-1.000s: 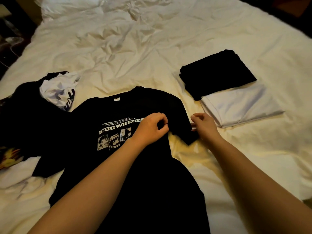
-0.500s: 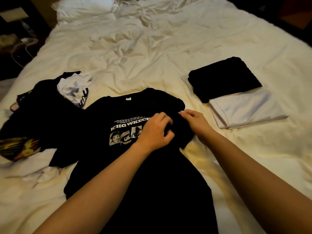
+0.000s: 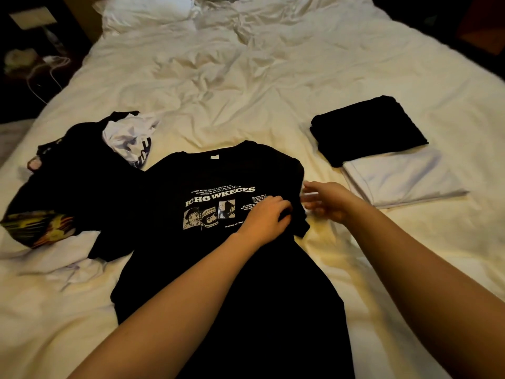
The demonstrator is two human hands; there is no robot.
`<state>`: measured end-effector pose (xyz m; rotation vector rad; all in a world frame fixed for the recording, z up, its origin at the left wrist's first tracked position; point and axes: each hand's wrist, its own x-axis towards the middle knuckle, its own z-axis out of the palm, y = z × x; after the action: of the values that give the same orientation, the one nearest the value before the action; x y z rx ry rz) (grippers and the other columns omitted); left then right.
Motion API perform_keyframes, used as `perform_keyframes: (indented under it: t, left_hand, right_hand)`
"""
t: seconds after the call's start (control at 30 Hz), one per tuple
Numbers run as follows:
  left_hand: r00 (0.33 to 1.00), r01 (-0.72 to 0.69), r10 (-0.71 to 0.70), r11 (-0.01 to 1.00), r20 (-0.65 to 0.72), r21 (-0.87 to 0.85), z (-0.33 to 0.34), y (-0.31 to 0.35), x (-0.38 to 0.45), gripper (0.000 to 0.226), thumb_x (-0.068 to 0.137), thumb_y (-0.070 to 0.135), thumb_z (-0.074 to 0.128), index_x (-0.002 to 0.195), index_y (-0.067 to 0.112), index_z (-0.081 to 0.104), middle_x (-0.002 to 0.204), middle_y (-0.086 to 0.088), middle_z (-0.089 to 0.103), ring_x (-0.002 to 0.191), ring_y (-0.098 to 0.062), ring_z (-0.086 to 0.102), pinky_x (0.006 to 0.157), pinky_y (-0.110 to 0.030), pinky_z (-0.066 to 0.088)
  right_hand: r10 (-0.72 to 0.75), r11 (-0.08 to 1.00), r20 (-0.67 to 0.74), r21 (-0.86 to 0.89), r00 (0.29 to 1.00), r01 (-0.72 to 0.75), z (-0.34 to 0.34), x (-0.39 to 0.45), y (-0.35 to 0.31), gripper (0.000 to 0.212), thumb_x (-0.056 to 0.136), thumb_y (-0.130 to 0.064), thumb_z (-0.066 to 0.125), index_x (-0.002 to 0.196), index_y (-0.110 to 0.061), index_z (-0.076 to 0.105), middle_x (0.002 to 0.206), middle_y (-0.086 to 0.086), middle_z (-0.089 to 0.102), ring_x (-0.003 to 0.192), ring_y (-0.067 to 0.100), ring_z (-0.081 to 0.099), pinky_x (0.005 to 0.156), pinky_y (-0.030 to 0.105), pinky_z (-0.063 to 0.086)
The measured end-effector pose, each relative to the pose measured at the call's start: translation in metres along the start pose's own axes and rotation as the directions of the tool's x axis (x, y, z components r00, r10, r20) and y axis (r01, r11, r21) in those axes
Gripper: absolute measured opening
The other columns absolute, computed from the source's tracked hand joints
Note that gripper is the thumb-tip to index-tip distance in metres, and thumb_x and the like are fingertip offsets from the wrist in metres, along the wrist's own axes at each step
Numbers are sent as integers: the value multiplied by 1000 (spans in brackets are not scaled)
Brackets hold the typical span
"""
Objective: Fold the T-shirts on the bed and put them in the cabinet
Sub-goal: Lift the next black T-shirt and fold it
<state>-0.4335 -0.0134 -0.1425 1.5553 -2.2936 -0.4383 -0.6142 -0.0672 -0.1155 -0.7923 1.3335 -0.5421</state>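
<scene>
Right hand (image 3: 329, 201) now off black T-shirt (image 3: 235, 269), left hand (image 3: 266, 218) still gripping

T-shirt (image 3: 218, 269) spread flat on the near middle of the bed (image 3: 246, 91), heap of unfolded clothes (image 3: 71, 187) at its left, two folded shirts (image 3: 382, 154) to its right, one overlapping the other, pillow (image 3: 147, 9) at the far end
</scene>
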Motion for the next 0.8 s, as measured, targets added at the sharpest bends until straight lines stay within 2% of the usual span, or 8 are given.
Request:
perform_keyframes:
  t: [0.13,0.2,0.3,0.43,0.53,0.6,0.7,0.8]
  left_hand:
    - [995,-79,75,996,-62,-52,-1,0,-5,15,89,20,67,102,12,69,112,-3,65,104,-23,58,93,-38,47]
    - [996,-75,70,993,-56,-87,-2,3,-6,16,89,19,66,103,11,69,114,-2,66,106,-22,60,93,-39,48]
    - [998,-43,35,990,-60,-131,-5,4,-6,16,91,17,65,105,11,68,114,-1,66,105,-19,61,91,-37,50]
    - [998,-17,5,985,-69,-174,-6,3,-3,15,92,15,64,105,10,67,110,-1,65,102,-18,61,88,-34,49]
    - [995,-18,1,983,-95,-184,-2,8,0,14,91,15,65,104,10,67,106,-2,65,100,-18,61,89,-34,48]
    - [995,-26,7,981,-99,-193,0,13,4,15,90,17,66,104,11,67,106,0,65,100,-17,61,89,-35,49]
    - [998,-33,19,972,-63,-234,5,26,17,18,90,18,68,107,12,67,109,1,65,104,-15,60,92,-34,49]
    - [998,41,-19,936,66,-349,7,46,35,31,91,12,65,122,17,65,123,2,64,116,-11,57,99,-22,43]
  right_hand:
    - [16,995,125,-95,992,-4,-2,-1,-4,29,97,-37,60,84,-11,58,56,-3,46,42,8,37,51,24,27]
    - [-14,996,128,-87,992,26,-2,1,-3,30,94,-37,64,89,-7,64,67,4,55,54,14,49,58,26,39]
    - [-145,988,21,-43,989,146,0,1,-4,34,88,-32,73,106,-3,69,98,16,72,85,27,67,79,38,52]
    - [-254,967,-42,-27,966,253,-9,-2,-8,33,85,-28,75,107,-4,69,94,10,76,85,23,73,70,31,56]
    - [-294,951,-54,-117,954,286,-22,-6,-12,15,86,-22,74,86,-9,66,76,2,71,69,14,68,59,24,50]
    - [-333,935,-118,-169,936,311,-30,-8,-17,12,86,-17,74,84,-11,64,75,3,66,65,11,64,55,21,49]
    - [-407,910,-238,-189,882,369,-43,-4,-23,22,85,-16,76,104,-9,68,89,4,68,82,15,67,72,25,57]
    - [-450,893,-357,-176,819,414,-51,1,-27,26,84,-18,77,108,-14,70,101,6,70,99,22,68,93,39,56]
